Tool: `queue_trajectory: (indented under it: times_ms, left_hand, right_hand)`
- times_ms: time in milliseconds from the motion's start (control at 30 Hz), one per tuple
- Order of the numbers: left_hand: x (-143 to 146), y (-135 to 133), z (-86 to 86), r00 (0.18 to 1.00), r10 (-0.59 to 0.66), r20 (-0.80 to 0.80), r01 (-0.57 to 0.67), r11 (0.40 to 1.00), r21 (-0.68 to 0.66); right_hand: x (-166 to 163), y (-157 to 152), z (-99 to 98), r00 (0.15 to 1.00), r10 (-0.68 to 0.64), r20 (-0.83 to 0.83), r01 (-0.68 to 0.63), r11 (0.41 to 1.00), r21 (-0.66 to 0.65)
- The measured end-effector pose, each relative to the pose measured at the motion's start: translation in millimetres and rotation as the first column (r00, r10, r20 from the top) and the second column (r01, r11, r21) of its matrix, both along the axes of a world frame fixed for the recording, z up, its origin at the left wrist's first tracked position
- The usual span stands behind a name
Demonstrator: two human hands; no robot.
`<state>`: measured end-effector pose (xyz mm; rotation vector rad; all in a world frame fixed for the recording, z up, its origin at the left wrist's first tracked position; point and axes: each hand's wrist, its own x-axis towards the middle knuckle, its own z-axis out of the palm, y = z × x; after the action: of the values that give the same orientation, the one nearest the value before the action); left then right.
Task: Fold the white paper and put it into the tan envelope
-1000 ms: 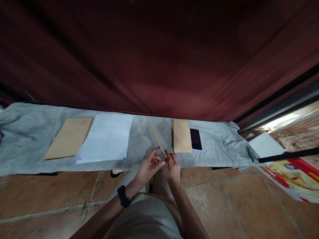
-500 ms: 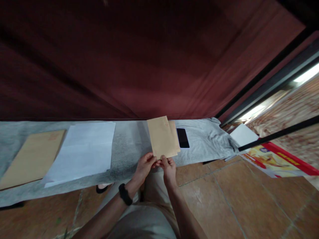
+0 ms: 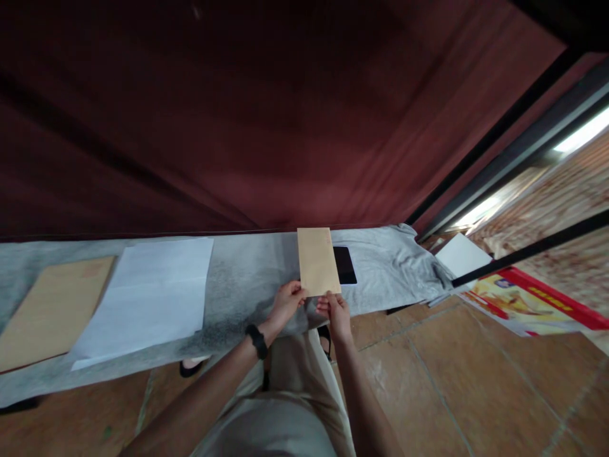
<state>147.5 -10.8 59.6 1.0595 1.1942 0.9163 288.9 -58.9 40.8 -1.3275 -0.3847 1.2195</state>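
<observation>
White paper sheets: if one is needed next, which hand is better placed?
Probably the left hand: it is nearer the white paper sheets, which lie on its side; the right hand is farther off. Both hold one brown envelope.

A head-mounted camera is facing forward and down, viewing the bare left hand (image 3: 287,301), bare right hand (image 3: 338,312) and long grey cloth (image 3: 247,273) from above, nearby.

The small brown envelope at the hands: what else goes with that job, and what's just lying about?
Likely in the job:
- small brown envelope, with left hand and right hand at its near edge
- maybe white sheets and larger brown envelope

Probably just lying about:
- phone
- red-and-yellow package
</observation>
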Motion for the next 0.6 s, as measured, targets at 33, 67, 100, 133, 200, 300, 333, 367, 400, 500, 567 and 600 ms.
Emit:
queue_trajectory:
  times_ms: [33, 67, 100, 133, 200, 300, 333, 367, 400, 500, 567, 600]
  left_hand:
    - [1, 2, -2.5, 1.000, 0.003, -0.008, -0.003, 1.000, -0.001]
    - [3, 4, -4.8, 1.000, 0.006, -0.012, -0.006, 1.000, -0.003]
    - [4, 5, -7.0, 1.000, 0.006, -0.013, -0.006, 1.000, -0.005]
    - [4, 7, -8.9, 1.000, 0.006, -0.015, -0.006, 1.000, -0.008]
    - [6, 9, -11.7, 1.000, 0.009, -0.018, -0.009, 1.000, -0.011]
    - [8, 12, -13.7, 0.999, 0.018, -0.027, -0.019, 1.000, -0.013]
    - [9, 13, -13.9, 0.999, 0.021, -0.031, -0.021, 1.000, -0.012]
    - [9, 13, -14.0, 0.999, 0.023, -0.037, -0.023, 1.000, -0.012]
    - [10, 14, -14.1, 0.999, 0.024, -0.043, -0.025, 1.000, -0.011]
    - [10, 17, -14.6, 0.997, 0.031, -0.064, -0.031, 0.999, -0.008]
    - [9, 19, -15.6, 0.997, 0.034, -0.076, -0.035, 0.999, -0.005]
    - [9, 20, -16.2, 0.996, 0.035, -0.081, -0.035, 0.999, -0.004]
  right_hand:
    - [2, 1, -0.6, 1.000, 0.010, 0.009, -0.010, 1.000, -0.005]
    - [4, 2, -1.4, 1.000, 0.021, 0.018, -0.021, 1.000, -0.007]
    - [5, 4, -2.3, 0.999, 0.031, 0.025, -0.030, 0.999, -0.011]
    - [6, 5, -3.3, 0.999, 0.037, 0.031, -0.036, 0.999, -0.017]
    - [8, 7, -5.9, 0.999, 0.038, 0.032, -0.037, 0.999, -0.028]
    - [10, 9, -10.5, 0.999, 0.036, 0.022, -0.035, 0.999, -0.034]
    - [11, 10, -11.9, 0.999, 0.036, 0.020, -0.036, 0.999, -0.035]
    - [11, 10, -13.2, 0.999, 0.037, 0.019, -0.037, 0.999, -0.035]
    - [12, 11, -14.3, 0.999, 0.038, 0.018, -0.037, 0.999, -0.035]
    - [13, 12, -16.3, 0.999, 0.033, 0.019, -0.033, 0.999, -0.036]
    - [13, 13, -16.8, 0.999, 0.031, 0.023, -0.030, 0.999, -0.038]
    - [14, 13, -17.0, 0.999, 0.031, 0.026, -0.030, 0.999, -0.038]
